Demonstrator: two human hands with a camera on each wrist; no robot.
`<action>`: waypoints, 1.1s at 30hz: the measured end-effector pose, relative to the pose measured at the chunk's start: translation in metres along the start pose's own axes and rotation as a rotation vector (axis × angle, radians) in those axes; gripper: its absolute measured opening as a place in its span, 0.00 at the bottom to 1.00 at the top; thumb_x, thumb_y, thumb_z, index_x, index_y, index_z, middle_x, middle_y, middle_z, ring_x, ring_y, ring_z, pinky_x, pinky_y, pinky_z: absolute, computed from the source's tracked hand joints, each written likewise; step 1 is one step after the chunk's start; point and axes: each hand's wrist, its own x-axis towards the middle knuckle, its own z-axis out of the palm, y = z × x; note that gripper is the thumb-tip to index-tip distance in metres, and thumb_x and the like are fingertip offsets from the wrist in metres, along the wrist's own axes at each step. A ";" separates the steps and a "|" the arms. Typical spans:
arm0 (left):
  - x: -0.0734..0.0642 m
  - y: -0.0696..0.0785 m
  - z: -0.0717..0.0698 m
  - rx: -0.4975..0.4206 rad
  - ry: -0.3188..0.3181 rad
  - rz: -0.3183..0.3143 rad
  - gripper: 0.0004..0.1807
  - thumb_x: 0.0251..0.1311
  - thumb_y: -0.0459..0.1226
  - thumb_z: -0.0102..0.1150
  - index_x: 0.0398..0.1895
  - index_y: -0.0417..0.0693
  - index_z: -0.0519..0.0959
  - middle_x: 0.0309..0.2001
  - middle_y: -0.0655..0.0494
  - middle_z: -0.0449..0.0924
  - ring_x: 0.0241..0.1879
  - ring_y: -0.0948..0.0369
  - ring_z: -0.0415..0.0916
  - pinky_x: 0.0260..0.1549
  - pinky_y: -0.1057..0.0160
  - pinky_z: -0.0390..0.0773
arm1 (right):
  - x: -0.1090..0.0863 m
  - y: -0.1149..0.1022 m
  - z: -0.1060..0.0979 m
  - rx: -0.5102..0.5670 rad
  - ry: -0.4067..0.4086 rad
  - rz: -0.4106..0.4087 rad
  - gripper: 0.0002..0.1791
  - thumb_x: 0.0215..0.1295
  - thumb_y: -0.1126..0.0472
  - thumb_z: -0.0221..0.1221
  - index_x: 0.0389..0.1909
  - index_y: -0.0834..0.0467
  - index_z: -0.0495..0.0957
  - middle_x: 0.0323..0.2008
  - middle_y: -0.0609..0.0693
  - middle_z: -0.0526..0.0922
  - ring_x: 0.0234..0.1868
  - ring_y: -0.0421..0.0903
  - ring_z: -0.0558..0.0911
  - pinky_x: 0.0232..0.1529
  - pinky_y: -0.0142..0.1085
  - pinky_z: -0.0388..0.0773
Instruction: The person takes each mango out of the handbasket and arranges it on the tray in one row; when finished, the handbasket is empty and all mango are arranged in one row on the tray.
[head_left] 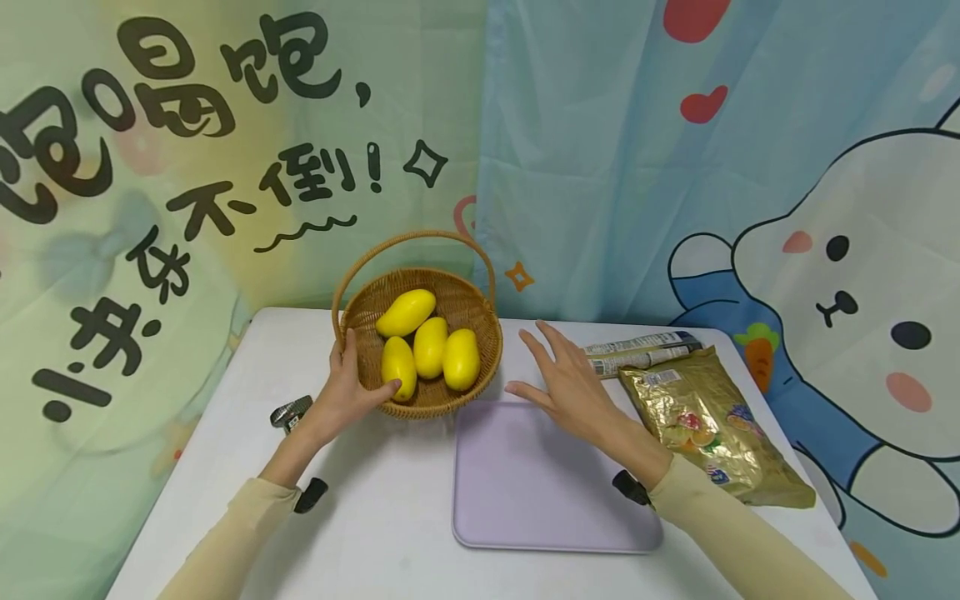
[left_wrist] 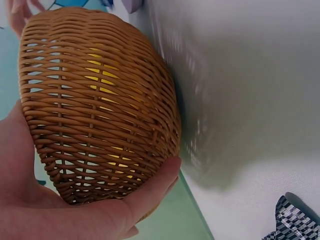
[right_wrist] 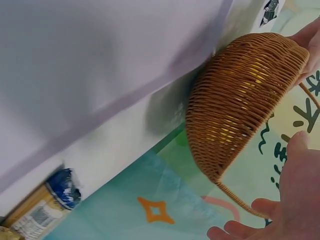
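Note:
A brown wicker basket (head_left: 472, 312) with a tall arched handle stands toward the back of the table and holds several yellow mangoes (head_left: 431, 347). My left hand (head_left: 341, 400) grips its left side, the thumb at the front rim. In the left wrist view, thumb and fingers wrap the woven wall of the basket (left_wrist: 100, 110), with yellow showing through the gaps. My right hand (head_left: 570, 387) is held apart from the basket's right side, fingers spread and holding nothing. The right wrist view shows that hand's fingers near the handle, below the basket (right_wrist: 245, 100).
A pale purple tray (head_left: 555, 500) lies in front of the basket, under my right forearm. At the right are a gold foil bag (head_left: 705, 425) and long printed packets (head_left: 637, 350) behind it. A small checkered item (left_wrist: 295, 222) lies at the left. A printed curtain (head_left: 570, 167) hangs behind the table.

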 end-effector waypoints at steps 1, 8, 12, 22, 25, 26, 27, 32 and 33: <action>-0.001 0.000 0.001 -0.001 0.005 0.009 0.68 0.61 0.55 0.67 0.80 0.45 0.21 0.78 0.29 0.18 0.72 0.27 0.53 0.67 0.36 0.65 | 0.002 -0.002 -0.001 0.002 -0.004 0.000 0.46 0.68 0.33 0.57 0.80 0.51 0.55 0.79 0.61 0.52 0.78 0.63 0.58 0.70 0.66 0.61; -0.004 0.003 0.007 -0.011 0.045 0.055 0.69 0.60 0.49 0.69 0.80 0.44 0.20 0.79 0.33 0.16 0.73 0.28 0.51 0.69 0.38 0.63 | 0.016 -0.022 -0.009 0.014 -0.019 -0.041 0.47 0.68 0.33 0.58 0.80 0.52 0.55 0.79 0.61 0.52 0.76 0.63 0.60 0.73 0.62 0.60; -0.005 0.004 0.010 -0.004 0.065 0.070 0.69 0.58 0.49 0.71 0.80 0.44 0.21 0.79 0.35 0.16 0.74 0.29 0.52 0.69 0.39 0.64 | 0.027 -0.032 -0.013 0.039 -0.018 -0.082 0.47 0.68 0.35 0.59 0.80 0.53 0.55 0.79 0.62 0.54 0.76 0.63 0.62 0.73 0.60 0.60; -0.012 0.002 0.020 0.008 0.099 0.098 0.70 0.57 0.48 0.71 0.80 0.44 0.22 0.79 0.38 0.15 0.72 0.29 0.56 0.65 0.40 0.71 | 0.054 -0.049 -0.015 0.191 -0.158 -0.029 0.49 0.67 0.39 0.63 0.81 0.51 0.51 0.79 0.61 0.51 0.77 0.62 0.61 0.67 0.59 0.70; -0.015 0.001 0.023 0.015 0.114 0.109 0.70 0.56 0.48 0.71 0.80 0.45 0.22 0.80 0.39 0.15 0.70 0.29 0.59 0.62 0.41 0.74 | 0.063 -0.051 -0.012 0.233 -0.214 0.000 0.51 0.65 0.41 0.65 0.81 0.52 0.51 0.79 0.62 0.51 0.77 0.62 0.61 0.68 0.58 0.70; -0.015 0.001 0.024 0.017 0.118 0.113 0.70 0.56 0.48 0.72 0.80 0.45 0.22 0.80 0.39 0.15 0.70 0.29 0.60 0.61 0.41 0.75 | 0.065 -0.051 -0.010 0.244 -0.231 0.008 0.51 0.65 0.42 0.66 0.81 0.52 0.50 0.79 0.62 0.52 0.76 0.62 0.61 0.68 0.58 0.70; -0.016 0.000 0.025 0.019 0.125 0.118 0.70 0.56 0.48 0.72 0.80 0.45 0.23 0.80 0.40 0.15 0.70 0.29 0.61 0.60 0.41 0.76 | 0.068 -0.051 -0.009 0.249 -0.244 0.015 0.51 0.64 0.43 0.67 0.81 0.53 0.51 0.78 0.62 0.52 0.76 0.61 0.62 0.68 0.57 0.70; -0.018 -0.001 0.028 0.035 0.147 0.150 0.70 0.57 0.47 0.72 0.80 0.45 0.23 0.80 0.40 0.15 0.69 0.29 0.62 0.59 0.41 0.77 | 0.078 -0.052 -0.004 0.282 -0.310 0.036 0.52 0.63 0.45 0.69 0.80 0.57 0.52 0.77 0.64 0.55 0.76 0.62 0.63 0.70 0.56 0.68; -0.019 -0.001 0.027 0.038 0.150 0.156 0.70 0.57 0.47 0.72 0.80 0.45 0.22 0.80 0.40 0.15 0.69 0.29 0.62 0.59 0.41 0.76 | 0.080 -0.052 -0.003 0.295 -0.320 0.040 0.52 0.63 0.46 0.69 0.80 0.58 0.52 0.77 0.64 0.55 0.76 0.62 0.62 0.71 0.56 0.67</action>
